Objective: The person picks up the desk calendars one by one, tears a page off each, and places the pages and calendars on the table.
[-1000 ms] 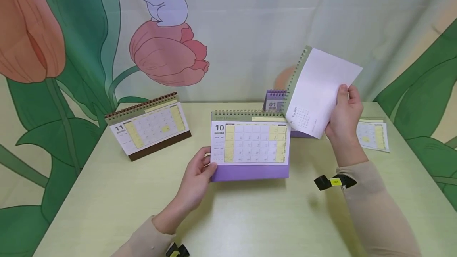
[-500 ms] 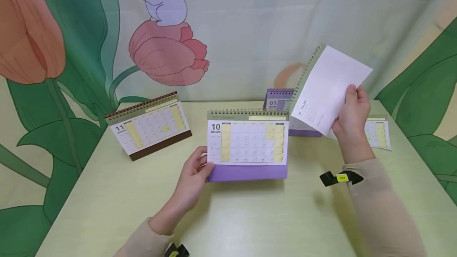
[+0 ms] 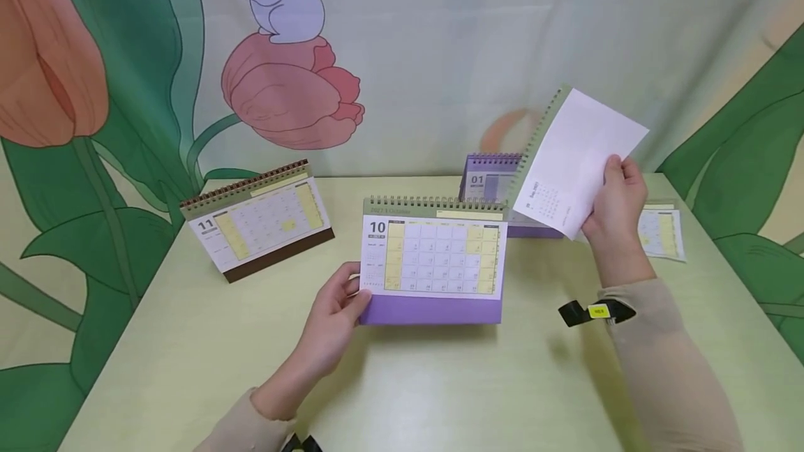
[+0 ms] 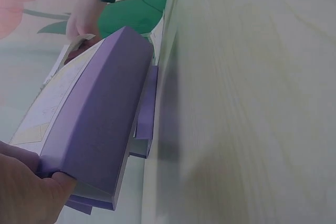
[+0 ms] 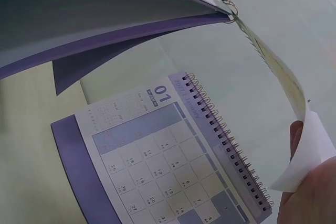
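Note:
A purple desk calendar [image 3: 433, 311] with a wire coil shows its October page in the middle of the head view. My left hand [image 3: 329, 319] grips its lower left corner, thumb on the front, and it is raised off the table with its base tilted in the left wrist view [image 4: 100, 114]. In my right hand [image 3: 618, 208] a calendar sheet [image 3: 584, 148] is pinched between thumb and fingers. That sheet bears a small Sep 2027 grid and has a green, hole-punched edge. In the right wrist view this punched edge [image 5: 278, 72] reaches right to the coil's end.
Behind stands another purple calendar [image 3: 480, 181] on its January page, partly covered by the sheet. At the left is a brown-based calendar [image 3: 264, 225] showing November. A page [image 3: 662, 232] lies at the right on the pale table [image 3: 440, 389]. A printed curtain [image 3: 440, 54] hangs behind.
My right hand has carried the sheet to the right, then slightly back down. The held calendar has shifted a little left and down with my left hand.

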Demonstrator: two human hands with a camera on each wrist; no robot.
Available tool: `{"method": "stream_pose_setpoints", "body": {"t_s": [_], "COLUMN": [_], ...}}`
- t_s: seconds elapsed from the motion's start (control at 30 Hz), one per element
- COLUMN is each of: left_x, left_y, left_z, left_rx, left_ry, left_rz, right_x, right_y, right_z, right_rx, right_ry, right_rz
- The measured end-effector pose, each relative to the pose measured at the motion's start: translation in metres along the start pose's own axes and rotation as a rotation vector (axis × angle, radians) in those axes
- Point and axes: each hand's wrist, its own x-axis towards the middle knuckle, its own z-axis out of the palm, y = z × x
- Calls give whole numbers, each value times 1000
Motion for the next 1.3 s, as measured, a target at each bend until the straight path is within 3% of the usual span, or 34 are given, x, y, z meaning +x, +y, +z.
{"method": "stream_pose_setpoints", "body": {"t_s": [0.23, 0.43, 0.67, 1.13, 1.3], "left_x": [-1, -2, -3, -4, -4], "left_y": [0, 3, 4, 8, 11], "left_z": [3, 2, -1, 1, 0], "left_rx": [5, 26, 71, 68, 82], "left_ry": [-2, -23, -40, -49, -47], "left_rz": [21, 30, 25, 70, 58], "right_x": [2, 3, 6, 5, 3], "right_y": [1, 2, -1, 7, 5], "right_z": [-1, -1, -2, 2, 2], "right_rx": [-55, -39, -141, -65, -42], "right_ry": [31, 56, 59, 139, 144], "right_rz": [-18, -33, -77, -178, -191]}}
